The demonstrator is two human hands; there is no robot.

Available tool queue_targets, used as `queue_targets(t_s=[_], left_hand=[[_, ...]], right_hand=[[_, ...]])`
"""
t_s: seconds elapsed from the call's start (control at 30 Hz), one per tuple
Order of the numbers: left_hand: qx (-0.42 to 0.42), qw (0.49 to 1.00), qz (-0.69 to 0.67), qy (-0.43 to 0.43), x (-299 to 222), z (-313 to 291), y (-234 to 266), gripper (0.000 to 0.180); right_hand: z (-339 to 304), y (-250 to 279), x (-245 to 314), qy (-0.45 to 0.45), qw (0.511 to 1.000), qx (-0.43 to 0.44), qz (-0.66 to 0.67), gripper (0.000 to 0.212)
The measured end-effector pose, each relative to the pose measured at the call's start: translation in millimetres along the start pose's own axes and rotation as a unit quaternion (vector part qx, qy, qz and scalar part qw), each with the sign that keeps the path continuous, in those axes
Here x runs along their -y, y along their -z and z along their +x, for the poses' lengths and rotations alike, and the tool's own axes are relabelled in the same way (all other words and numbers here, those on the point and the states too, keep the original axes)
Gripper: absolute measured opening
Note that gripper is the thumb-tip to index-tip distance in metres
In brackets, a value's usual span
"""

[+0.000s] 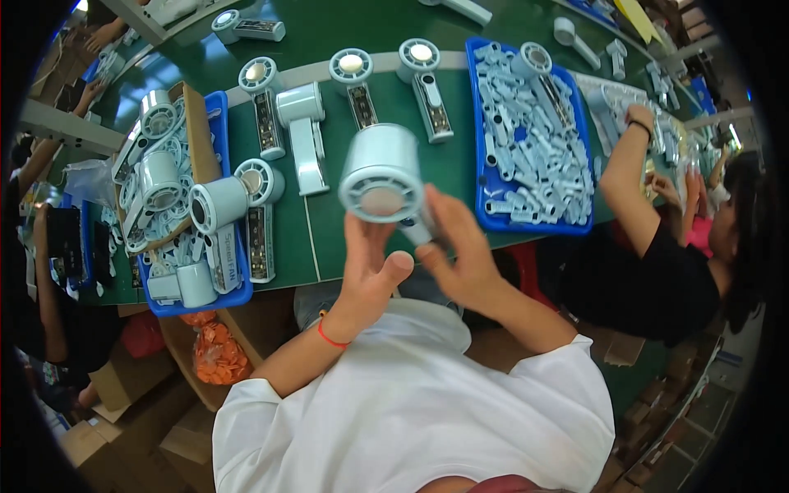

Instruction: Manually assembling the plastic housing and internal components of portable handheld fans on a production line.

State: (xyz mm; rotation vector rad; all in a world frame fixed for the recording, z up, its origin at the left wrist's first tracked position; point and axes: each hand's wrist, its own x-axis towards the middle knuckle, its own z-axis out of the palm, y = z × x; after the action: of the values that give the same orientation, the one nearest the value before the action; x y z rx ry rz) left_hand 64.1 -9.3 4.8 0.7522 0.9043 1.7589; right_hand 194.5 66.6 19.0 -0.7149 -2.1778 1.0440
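A pale blue handheld fan (382, 168) is held up in front of me, its round head toward the far side and its handle slanting back toward my right hand. My right hand (462, 255) is closed around that handle, blurred slightly. Under the fan's head, my left hand (368, 267) supports it from below with the thumb out to the side; its fingertips are hidden behind the head. Beyond the fan, several fans with opened handles stand on the table, including one fan (353, 78) straight ahead and another fan (423, 78) to its right.
At the right, a blue tray (472, 148) holds many small pale blue parts. A blue tray (244, 287) at the left carries a cardboard box (197, 131) of fans and parts. The table (329, 222) is green. A co-worker (649, 255) works at the right.
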Motion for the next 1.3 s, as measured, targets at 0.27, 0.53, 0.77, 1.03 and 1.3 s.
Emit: queue_targets(t_s=[0.27, 0.53, 0.77, 1.03, 1.3], left_hand=[[-0.050, 0.989, 0.041, 0.136, 15, -4, 47, 0.029], [-0.013, 0.976, 0.128, 0.178, 6, 0, 45, 0.066], [-0.012, 0.987, 0.114, 0.109, 12, 0, 44, 0.066], [0.064, 0.993, -0.054, 0.078, 1, -3, 50, 0.057], [0.034, 0.952, 0.294, -0.079, -2, -4, 57, 0.066]], right_hand=[[273, 80, -107, 0.148, 0.939, -0.120, -0.286, 0.030], [405, 185, -291, 0.063, 0.842, 0.145, -0.516, 0.091], [316, 112, -55, -0.023, 0.960, 0.099, -0.259, 0.061], [187, 10, -23, -0.008, 0.886, 0.007, -0.464, 0.056], [26, -41, 19, -0.064, 0.986, 0.098, 0.118, 0.058]])
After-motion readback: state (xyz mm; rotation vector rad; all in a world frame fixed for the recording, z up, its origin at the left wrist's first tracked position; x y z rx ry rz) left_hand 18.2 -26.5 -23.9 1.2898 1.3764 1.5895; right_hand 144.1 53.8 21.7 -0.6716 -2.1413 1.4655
